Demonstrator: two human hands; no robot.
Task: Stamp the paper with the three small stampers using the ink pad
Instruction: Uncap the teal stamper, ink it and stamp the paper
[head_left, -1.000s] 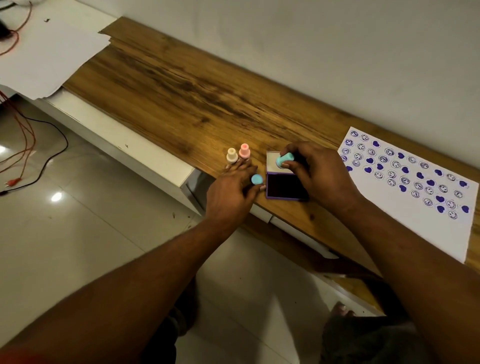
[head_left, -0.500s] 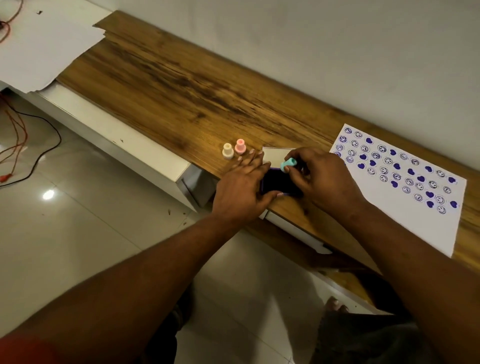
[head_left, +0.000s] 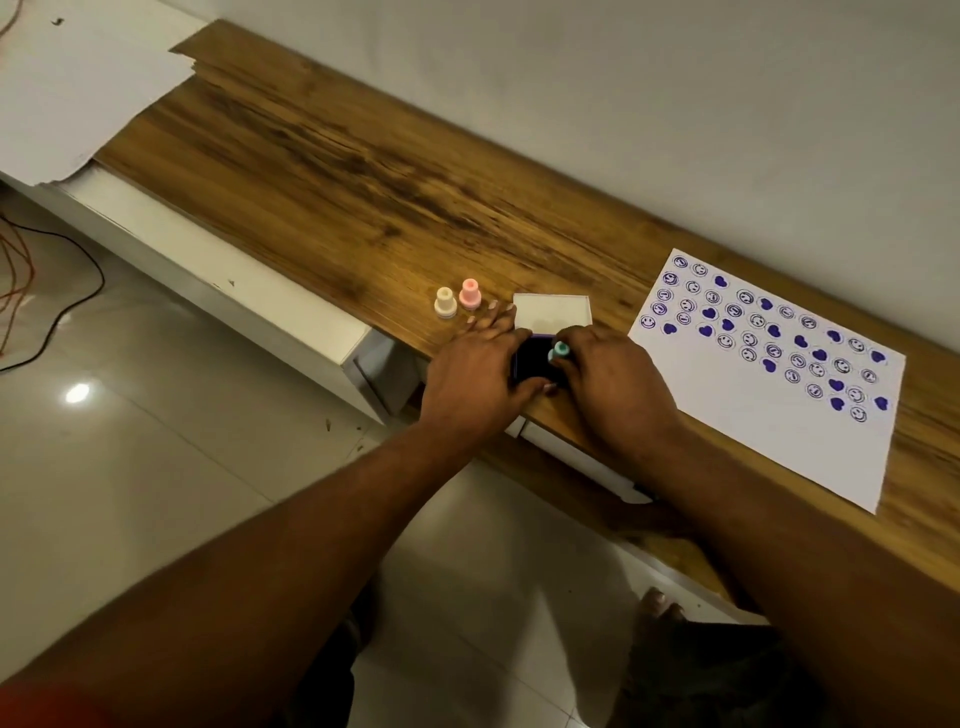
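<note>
The purple ink pad (head_left: 535, 358) lies open near the wooden table's front edge, its white lid (head_left: 553, 312) raised behind it. My right hand (head_left: 608, 384) holds the teal stamper (head_left: 560, 351) down on the dark pad. My left hand (head_left: 480, 371) grips the pad's left side, fingers spread along the edge and thumb at the front. A cream stamper (head_left: 445, 302) and a pink stamper (head_left: 470, 294) stand upright just left of my left hand. The white paper (head_left: 769, 415), covered on its far half with purple smileys and hearts, lies to the right.
The wooden table (head_left: 337, 171) runs along a white wall. A large white sheet (head_left: 67, 88) lies at its far left end. Cables (head_left: 31, 291) trail on the tiled floor at the left. My foot (head_left: 657, 603) shows below the table edge.
My left hand moved from beside the two stampers onto the ink pad's left side. My right hand brought the teal stamper down onto the pad.
</note>
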